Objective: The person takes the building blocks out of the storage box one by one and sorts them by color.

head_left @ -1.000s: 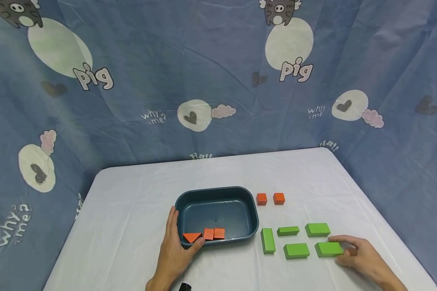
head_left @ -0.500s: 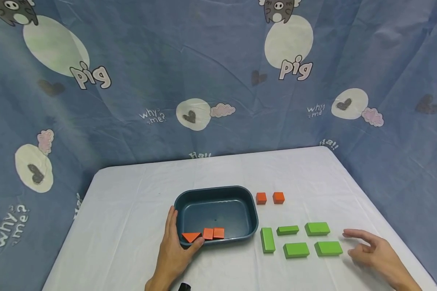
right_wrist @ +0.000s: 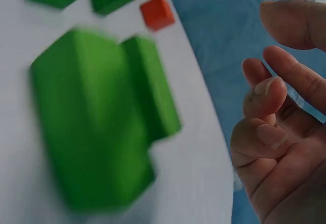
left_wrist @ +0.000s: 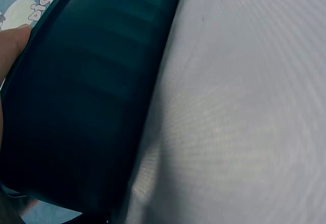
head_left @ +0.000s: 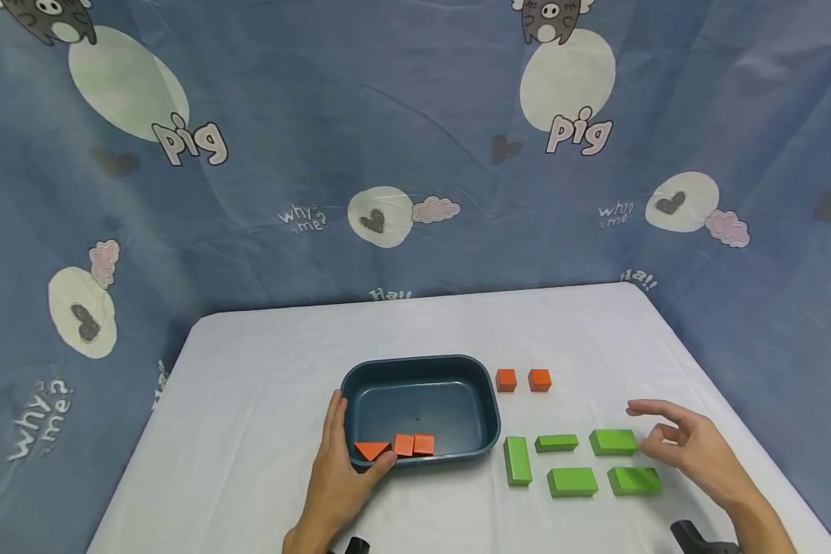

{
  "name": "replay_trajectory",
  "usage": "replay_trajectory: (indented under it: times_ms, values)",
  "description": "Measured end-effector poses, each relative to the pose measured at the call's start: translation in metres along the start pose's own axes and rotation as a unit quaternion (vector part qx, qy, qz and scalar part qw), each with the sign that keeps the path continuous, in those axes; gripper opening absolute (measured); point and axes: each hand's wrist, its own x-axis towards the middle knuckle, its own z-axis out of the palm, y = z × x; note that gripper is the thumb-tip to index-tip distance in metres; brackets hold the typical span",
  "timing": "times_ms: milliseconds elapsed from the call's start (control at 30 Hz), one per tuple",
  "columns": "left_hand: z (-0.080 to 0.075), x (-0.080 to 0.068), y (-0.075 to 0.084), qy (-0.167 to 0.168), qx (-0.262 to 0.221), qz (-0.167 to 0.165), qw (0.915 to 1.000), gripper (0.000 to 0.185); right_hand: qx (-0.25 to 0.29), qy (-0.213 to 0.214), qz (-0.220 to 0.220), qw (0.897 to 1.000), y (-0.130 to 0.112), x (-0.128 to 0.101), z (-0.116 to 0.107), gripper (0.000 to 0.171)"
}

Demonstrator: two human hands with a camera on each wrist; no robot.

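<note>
A dark teal plastic bin stands on the table with several orange blocks along its front wall. My left hand holds its front-left corner, the fingers along the left side and the thumb at the front rim; the bin's outer wall fills much of the left wrist view. My right hand hovers with nothing in it, just right of a green rectangular block. Its index finger stretches out while the other fingers bend. Below the hand lies another green block.
More green blocks, including an upright-lying one, a thin one and a wider one, lie right of the bin. Two orange cubes sit behind them. A blue printed cloth hangs behind the white table.
My right hand first touched the front-right green block, then drew back to the right off it, and has since risen toward the back. The block stays in place. My left hand keeps its hold.
</note>
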Motion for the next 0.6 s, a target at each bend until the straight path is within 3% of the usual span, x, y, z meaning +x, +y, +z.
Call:
replay_trajectory:
  times_ms: [333,600]
  values:
    - [0.001,-0.003,0.0,0.0,-0.005,0.012,0.9999,0.113,0.028,-0.035,-0.06,0.997,-0.023,0.022,0.014,0.045]
    - [-0.001,-0.001,-0.002,0.007,-0.011,0.016,0.9998,0.114,0.055,-0.057,-0.075,0.994,-0.031,0.036,0.023,0.044]
